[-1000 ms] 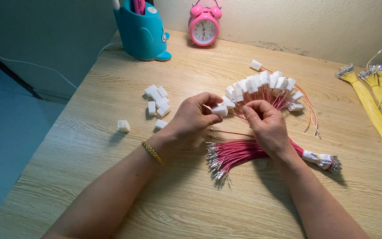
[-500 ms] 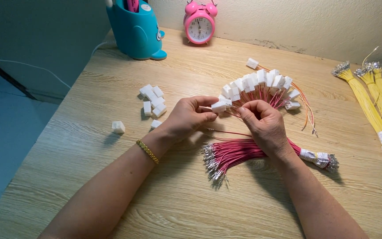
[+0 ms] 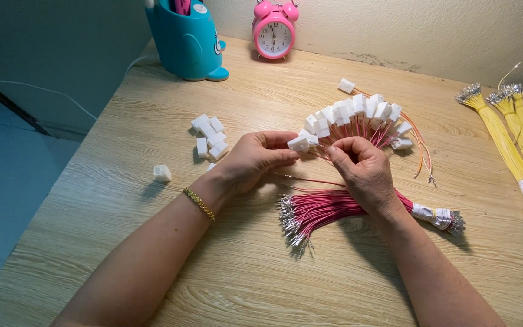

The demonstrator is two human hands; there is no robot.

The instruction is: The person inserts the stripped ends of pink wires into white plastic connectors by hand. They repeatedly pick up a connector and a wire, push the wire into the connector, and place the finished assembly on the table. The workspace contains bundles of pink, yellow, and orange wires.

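Left hand (image 3: 254, 158) pinching white connector (image 3: 298, 144)

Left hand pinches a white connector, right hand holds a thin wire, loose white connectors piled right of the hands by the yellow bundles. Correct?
Not quite. The head view shows the loose white connectors piled left of the hands, toward the teal holder. The rest stands: left hand pinches a white connector, right hand holds a thin wire.

Matt white plastic connector (image 3: 298, 144) pinched at the left hand (image 3: 254, 158); smooth pink-sheathed wire (image 3: 328, 158) under the right hand (image 3: 364, 175), glinting metal tips (image 3: 290, 219) just below. Beneath both, matt grained wood tabletop (image 3: 122, 200).
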